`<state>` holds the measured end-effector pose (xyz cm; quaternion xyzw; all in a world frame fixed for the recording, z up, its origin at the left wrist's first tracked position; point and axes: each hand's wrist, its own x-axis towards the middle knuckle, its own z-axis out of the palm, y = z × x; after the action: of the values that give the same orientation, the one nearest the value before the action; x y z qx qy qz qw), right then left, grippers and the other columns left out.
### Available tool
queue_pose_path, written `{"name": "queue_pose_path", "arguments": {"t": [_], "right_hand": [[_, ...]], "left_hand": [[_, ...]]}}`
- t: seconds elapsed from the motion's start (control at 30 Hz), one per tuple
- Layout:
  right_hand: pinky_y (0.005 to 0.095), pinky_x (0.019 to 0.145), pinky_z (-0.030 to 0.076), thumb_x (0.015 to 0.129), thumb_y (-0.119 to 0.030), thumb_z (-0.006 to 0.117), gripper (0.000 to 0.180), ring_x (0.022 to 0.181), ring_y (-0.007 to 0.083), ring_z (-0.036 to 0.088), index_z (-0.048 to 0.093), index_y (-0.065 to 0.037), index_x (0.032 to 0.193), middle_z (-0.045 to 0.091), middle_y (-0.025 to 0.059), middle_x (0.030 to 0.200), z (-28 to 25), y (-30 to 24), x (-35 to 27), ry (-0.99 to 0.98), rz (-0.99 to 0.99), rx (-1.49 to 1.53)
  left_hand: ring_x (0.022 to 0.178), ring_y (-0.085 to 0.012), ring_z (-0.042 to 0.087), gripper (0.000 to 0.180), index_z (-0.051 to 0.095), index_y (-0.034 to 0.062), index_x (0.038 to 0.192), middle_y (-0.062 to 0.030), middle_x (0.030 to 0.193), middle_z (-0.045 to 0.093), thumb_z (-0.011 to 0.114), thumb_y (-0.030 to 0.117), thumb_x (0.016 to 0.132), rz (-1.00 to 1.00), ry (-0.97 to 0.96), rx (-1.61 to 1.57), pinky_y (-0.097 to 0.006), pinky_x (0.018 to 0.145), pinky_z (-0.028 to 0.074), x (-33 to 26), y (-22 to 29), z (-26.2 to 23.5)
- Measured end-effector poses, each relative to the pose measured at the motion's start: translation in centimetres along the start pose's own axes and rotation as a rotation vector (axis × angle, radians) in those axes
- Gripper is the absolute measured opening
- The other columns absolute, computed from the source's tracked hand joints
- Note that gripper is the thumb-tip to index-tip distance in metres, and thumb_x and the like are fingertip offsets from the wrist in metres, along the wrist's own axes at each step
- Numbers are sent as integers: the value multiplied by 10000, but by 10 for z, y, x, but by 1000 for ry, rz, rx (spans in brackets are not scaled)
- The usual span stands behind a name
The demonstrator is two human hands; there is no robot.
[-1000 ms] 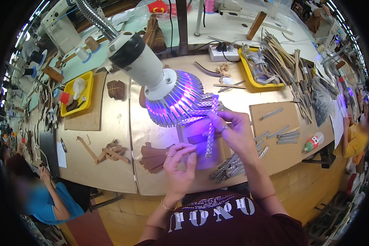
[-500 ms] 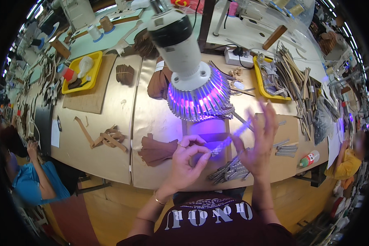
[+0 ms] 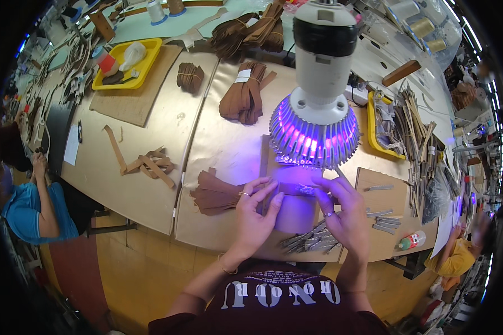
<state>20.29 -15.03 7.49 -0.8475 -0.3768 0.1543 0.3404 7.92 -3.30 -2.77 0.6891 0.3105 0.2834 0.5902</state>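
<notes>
Under the purple glow of a lamp, a flat brown strip stretches between my hands. My left hand pinches its left end between thumb and fingers. A short braided strip, lit purple, lies along the right part of the brown strip. My right hand has thumb and fingertips closed at the braided strip's right end, partly hiding it. Beside my left hand fans out a bundle of brown strips. A pile of grey braided strips lies just left of my right wrist.
Tied brown bundles lie farther back. Loose tan strips lie at left. Yellow trays stand on both sides, with long thin strips and a bottle at right. The lamp hangs low before my hands. People sit at both sides.
My right hand, raised with fingers spread before, has come down and closed at the strip. The braided strip, slanted between my hands earlier, now lies along the brown strip. The whole view has shifted.
</notes>
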Motion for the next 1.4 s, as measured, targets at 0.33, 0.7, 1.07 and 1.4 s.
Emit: {"name": "queue_pose_path", "arguments": {"t": [0.33,0.7,1.07,1.4], "right_hand": [[268,670,500,899,-68,685,344,716,115,611,539,28,1195,623,56,773,22,8,14,-119,53,153],[315,646,505,895,-111,698,298,704,189,631,524,24,1096,632,91,788,22,15,16,-137,4,149],[407,586,503,880,-155,703,288,675,333,670,486,-1,991,666,150,810,23,13,17,-95,-5,116],[390,564,505,877,-140,708,311,641,300,669,463,1,1005,660,147,802,23,11,18,-99,-5,112]], "left_hand": [[894,-90,554,127,712,-13,986,-33,1064,628,691,51,878,-285,-145,-506,-228,799,442,2,-12,-3],[927,-69,530,153,702,-25,1051,9,1039,582,641,40,927,-442,-323,-743,-205,830,421,11,-9,-15],[988,-94,546,157,702,-34,1054,-15,1057,595,636,26,924,-419,-335,-767,-227,892,429,12,-12,-16],[1001,-101,544,156,703,-33,1051,-18,1055,597,638,29,922,-425,-349,-751,-234,906,423,14,-14,-17]]}}
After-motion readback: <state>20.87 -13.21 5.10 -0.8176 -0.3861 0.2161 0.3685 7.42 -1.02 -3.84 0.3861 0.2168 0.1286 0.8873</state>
